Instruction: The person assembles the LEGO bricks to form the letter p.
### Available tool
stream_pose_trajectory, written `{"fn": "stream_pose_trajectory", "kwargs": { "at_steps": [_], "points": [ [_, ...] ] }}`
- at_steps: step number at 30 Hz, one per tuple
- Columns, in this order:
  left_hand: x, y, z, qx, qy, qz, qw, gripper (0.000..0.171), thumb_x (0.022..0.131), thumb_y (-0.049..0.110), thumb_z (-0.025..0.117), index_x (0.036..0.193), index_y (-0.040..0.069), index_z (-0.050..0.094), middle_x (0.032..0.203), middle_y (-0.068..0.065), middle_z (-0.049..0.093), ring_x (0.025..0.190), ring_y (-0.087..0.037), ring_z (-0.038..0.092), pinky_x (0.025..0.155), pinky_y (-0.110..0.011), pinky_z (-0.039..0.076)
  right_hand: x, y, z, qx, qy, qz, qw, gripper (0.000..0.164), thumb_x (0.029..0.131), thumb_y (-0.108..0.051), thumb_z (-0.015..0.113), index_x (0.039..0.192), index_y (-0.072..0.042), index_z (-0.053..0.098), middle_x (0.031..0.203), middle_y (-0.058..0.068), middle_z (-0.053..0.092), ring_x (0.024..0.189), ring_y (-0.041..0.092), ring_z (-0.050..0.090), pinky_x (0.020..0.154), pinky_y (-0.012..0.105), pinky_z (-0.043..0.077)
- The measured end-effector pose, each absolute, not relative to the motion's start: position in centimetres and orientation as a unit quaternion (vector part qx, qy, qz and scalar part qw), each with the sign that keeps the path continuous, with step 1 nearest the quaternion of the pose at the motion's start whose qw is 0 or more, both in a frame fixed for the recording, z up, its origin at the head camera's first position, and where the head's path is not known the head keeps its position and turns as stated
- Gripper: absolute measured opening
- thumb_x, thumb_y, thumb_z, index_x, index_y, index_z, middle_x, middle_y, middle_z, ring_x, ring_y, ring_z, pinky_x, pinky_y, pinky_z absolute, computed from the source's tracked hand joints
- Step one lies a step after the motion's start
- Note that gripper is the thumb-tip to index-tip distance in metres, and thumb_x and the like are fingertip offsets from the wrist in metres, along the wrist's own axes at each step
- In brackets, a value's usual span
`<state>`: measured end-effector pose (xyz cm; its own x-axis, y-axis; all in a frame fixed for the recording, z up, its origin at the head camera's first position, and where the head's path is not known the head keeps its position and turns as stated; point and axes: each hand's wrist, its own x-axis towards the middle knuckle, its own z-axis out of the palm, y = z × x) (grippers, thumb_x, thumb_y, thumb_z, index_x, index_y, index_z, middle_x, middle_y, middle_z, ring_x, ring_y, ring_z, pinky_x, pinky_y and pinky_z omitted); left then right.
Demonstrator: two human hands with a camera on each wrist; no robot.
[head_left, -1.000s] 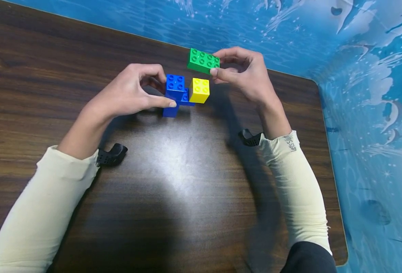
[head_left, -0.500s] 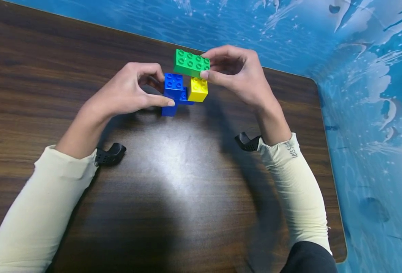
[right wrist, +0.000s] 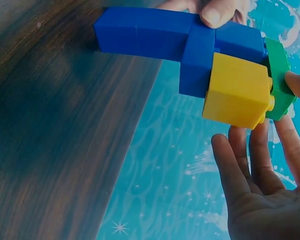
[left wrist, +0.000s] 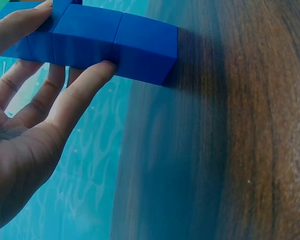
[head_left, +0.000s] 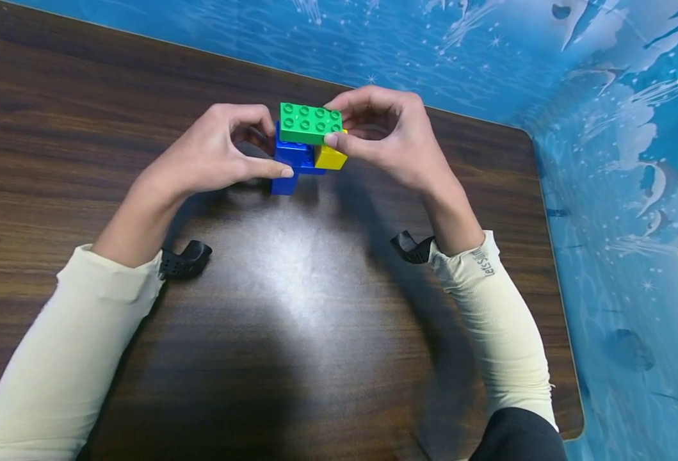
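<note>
A tower of blue toy building bricks (head_left: 283,186) stands on the table, with a blue brick jutting out to the right partway up. On that jutting brick sits a yellow brick (right wrist: 237,90), its studs showing in the right wrist view. My left hand (head_left: 212,150) grips the blue tower between thumb and fingers. In my right hand (head_left: 393,137), a green eight-stud brick (head_left: 310,121) is pinched at its right end. The green brick spans over the top blue brick (right wrist: 240,41) and the yellow one, right at their studs.
The dark wood table (head_left: 246,358) ends just behind the tower. A blue sea-patterned sheet (head_left: 160,25) rises along its back and right sides. Black wrist-worn devices (head_left: 185,259) poke out from both cream sleeves (head_left: 79,346).
My right hand has brought the green brick left and down, from behind the yellow brick to over the blue and yellow tops. My left hand keeps its grip on the tower.
</note>
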<state>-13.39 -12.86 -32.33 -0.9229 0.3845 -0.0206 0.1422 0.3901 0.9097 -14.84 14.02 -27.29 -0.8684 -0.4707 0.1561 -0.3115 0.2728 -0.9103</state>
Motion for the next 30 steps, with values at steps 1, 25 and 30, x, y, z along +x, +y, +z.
{"fn": "stream_pose_trajectory", "kwargs": {
  "at_steps": [1,25,30],
  "points": [
    [-13.4,-12.9,-32.3,0.160,0.826,0.528,0.115,0.033,0.085,0.021,0.093,0.104,0.008,0.070,0.117,-0.011,0.076,0.104,-0.022,0.073,0.095,-0.038,0.052,-14.7,13.9,-27.3,-0.244,0.798,-0.547,0.069,0.028,0.090,-0.004,0.082,0.117,-0.001,0.078,0.107,0.008,0.077,0.096,0.027,0.070,0.091,0.031,0.062],
    [-13.4,-12.7,-32.4,0.163,0.824,0.531,0.109,0.030,0.085,0.017,0.093,0.103,0.008,0.070,0.118,-0.010,0.074,0.108,-0.026,0.073,0.098,-0.038,0.053,-14.5,13.9,-26.8,-0.286,0.841,-0.457,0.041,0.025,0.089,-0.011,0.084,0.113,-0.006,0.081,0.105,0.008,0.077,0.094,0.018,0.065,0.091,0.031,0.060],
    [-13.4,-12.8,-32.4,0.162,0.826,0.530,0.108,0.030,0.085,0.018,0.093,0.104,0.008,0.071,0.118,-0.010,0.074,0.107,-0.022,0.073,0.097,-0.036,0.053,-14.6,13.6,-26.2,-0.282,0.855,-0.431,0.061,0.025,0.088,-0.011,0.086,0.113,-0.007,0.082,0.104,0.008,0.072,0.095,0.016,0.058,0.088,0.027,0.058]
  ]
}}
